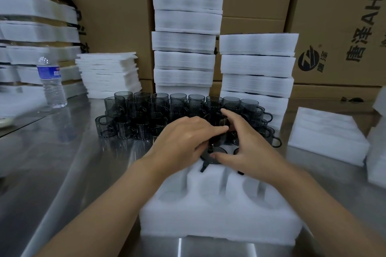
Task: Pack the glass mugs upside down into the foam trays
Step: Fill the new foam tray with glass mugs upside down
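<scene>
Head view. Foam tray point(219, 221) on steel bench point(73, 162), near pockets empty. Over its far row, left hand point(183, 137) and right hand point(248, 144) together grip a smoked glass mug point(216, 121). The mug is probably light, rigid, slick and breakable, so it is best held by the body rather than the handle. Fingers hide its orientation and pocket.

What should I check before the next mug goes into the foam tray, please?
1. Grip: left hand and right hand both hold the held mug: ok.
2. Held mug turned upside down: cannot tell, the fingers cover it.
3. Seated mug in the far row sits base up: ok.
4. Near-row pockets of the foam tray are free: ok.
5. Loose mugs stand ready behind the tray: ok.
</scene>
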The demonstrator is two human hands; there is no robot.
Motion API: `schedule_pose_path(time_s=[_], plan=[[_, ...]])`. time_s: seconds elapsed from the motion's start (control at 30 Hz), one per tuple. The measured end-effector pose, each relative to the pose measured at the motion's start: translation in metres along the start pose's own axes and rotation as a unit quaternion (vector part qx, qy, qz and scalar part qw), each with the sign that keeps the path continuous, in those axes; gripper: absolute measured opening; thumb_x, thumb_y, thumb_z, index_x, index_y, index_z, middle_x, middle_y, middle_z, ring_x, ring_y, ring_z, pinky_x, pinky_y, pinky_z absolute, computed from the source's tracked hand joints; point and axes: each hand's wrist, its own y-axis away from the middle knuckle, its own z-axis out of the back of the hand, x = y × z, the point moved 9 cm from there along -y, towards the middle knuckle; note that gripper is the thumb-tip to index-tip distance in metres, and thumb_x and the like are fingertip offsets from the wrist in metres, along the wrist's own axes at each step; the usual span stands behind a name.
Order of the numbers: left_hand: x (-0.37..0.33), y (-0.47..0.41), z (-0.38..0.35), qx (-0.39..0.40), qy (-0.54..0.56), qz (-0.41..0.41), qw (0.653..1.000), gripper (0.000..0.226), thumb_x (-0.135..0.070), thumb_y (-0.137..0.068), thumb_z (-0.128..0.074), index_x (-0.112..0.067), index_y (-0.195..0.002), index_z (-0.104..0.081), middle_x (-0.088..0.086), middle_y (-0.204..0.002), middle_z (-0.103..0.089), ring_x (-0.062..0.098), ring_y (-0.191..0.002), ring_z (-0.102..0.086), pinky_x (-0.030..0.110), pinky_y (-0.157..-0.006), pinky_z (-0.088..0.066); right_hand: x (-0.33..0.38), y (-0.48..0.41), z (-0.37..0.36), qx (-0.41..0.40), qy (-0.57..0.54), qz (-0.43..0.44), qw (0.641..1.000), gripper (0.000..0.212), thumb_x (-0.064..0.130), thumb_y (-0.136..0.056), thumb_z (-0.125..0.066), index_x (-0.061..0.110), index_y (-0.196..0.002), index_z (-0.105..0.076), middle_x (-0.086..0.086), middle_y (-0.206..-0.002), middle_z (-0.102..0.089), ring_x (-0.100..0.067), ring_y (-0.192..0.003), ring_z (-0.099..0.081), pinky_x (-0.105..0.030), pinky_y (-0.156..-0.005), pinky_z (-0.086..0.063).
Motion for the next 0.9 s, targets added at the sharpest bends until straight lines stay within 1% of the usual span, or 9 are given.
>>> schedule_pose_path(time_s=[0.13,0.3,0.33,0.4,0.5,0.57,0.63,0.77,0.9], plan=[[-0.005,0.0,0.002,-0.006,-0.011,-0.015,1.0,0.049,0.011,-0.066,-0.076,-0.01,-0.11,-0.071,0.002,-0.089,-0.073,0.02,-0.084,-0.069,0.03,-0.057,-0.05,0.001,0.0,0.002,-0.012,0.002,0.014,1.0,0.097,0.045,-0.072,-0.076,0.041,-0.146,-0.015,0.028,-0.137,-0.027,0.018,-0.12,-0.019,-0.006,-0.095,-0.019],[-0.006,0.001,0.01,-0.058,-0.043,-0.031,0.997,0.045,0.011,-0.07,-0.074,-0.011,-0.109,-0.072,0.0,-0.089,-0.073,0.018,-0.088,-0.07,0.031,-0.057,-0.049,0.005,-0.001,0.013,-0.062,0.042,0.022,0.997,0.085,0.03,-0.078,-0.073,0.027,-0.148,-0.025,0.017,-0.121,-0.035,0.008,-0.11,-0.032,0.002,-0.087,-0.023],[-0.006,0.001,0.011,-0.065,-0.051,-0.033,0.996,0.043,0.01,-0.071,-0.074,-0.011,-0.109,-0.072,0.0,-0.089,-0.073,0.018,-0.088,-0.069,0.032,-0.058,-0.049,0.007,-0.001,0.016,-0.077,0.039,0.026,0.996,0.08,0.028,-0.078,-0.073,0.023,-0.146,-0.031,0.015,-0.119,-0.037,0.005,-0.11,-0.035,0.0,-0.09,-0.025],[-0.006,0.002,0.012,-0.075,-0.064,-0.034,0.995,0.04,0.007,-0.073,-0.074,-0.01,-0.109,-0.072,0.001,-0.091,-0.073,0.019,-0.089,-0.069,0.032,-0.059,-0.05,0.01,0.0,0.021,-0.099,0.025,0.035,0.994,0.072,0.029,-0.077,-0.074,0.021,-0.139,-0.04,0.012,-0.116,-0.042,-0.001,-0.11,-0.042,-0.012,-0.096,-0.032],[-0.005,0.002,0.014,-0.091,-0.071,-0.033,0.993,0.035,0.004,-0.076,-0.072,-0.008,-0.109,-0.071,0.004,-0.093,-0.073,0.021,-0.09,-0.069,0.035,-0.063,-0.053,0.012,0.002,0.024,-0.115,0.005,0.047,0.992,0.062,0.029,-0.075,-0.075,0.026,-0.129,-0.046,0.012,-0.112,-0.046,0.001,-0.104,-0.046,-0.019,-0.093,-0.04],[0.0,0.003,0.017,-0.106,-0.075,-0.011,0.992,0.035,-0.002,-0.078,-0.07,-0.007,-0.113,-0.069,0.007,-0.096,-0.071,0.022,-0.095,-0.063,0.034,-0.076,-0.053,0.012,0.002,0.025,-0.124,-0.005,0.05,0.991,0.059,0.029,-0.074,-0.075,0.033,-0.123,-0.043,0.015,-0.112,-0.048,0.004,-0.103,-0.048,-0.017,-0.089,-0.041],[0.011,0.003,0.019,-0.11,-0.066,0.038,0.991,0.043,-0.01,-0.078,-0.07,-0.007,-0.12,-0.064,0.009,-0.102,-0.067,0.019,-0.1,-0.052,0.025,-0.085,-0.044,0.01,0.002,0.026,-0.132,-0.019,0.04,0.99,0.059,0.03,-0.073,-0.076,0.04,-0.117,-0.038,0.02,-0.111,-0.051,0.004,-0.103,-0.051,-0.014,-0.086,-0.041],[0.026,0.006,0.012,-0.081,-0.034,0.123,0.989,0.061,0.0,-0.073,-0.073,-0.009,-0.13,-0.055,0.009,-0.112,-0.06,0.016,-0.099,-0.044,0.023,-0.084,-0.038,0.007,0.002,0.027,-0.15,-0.019,0.03,0.988,0.06,0.027,-0.071,-0.078,0.043,-0.111,-0.036,0.021,-0.11,-0.052,0.004,-0.102,-0.052,-0.009,-0.083,-0.039],[0.036,0.011,0.007,-0.069,0.011,0.172,0.983,0.064,0.008,-0.071,-0.055,-0.011,-0.133,-0.052,0.005,-0.117,-0.056,0.013,-0.101,-0.042,0.017,-0.084,-0.035,0.004,0.003,0.03,-0.165,-0.018,0.022,0.986,0.06,0.026,-0.07,-0.078,0.043,-0.11,-0.036,0.021,-0.109,-0.051,0.005,-0.101,-0.051,0.0,-0.08,-0.034]])
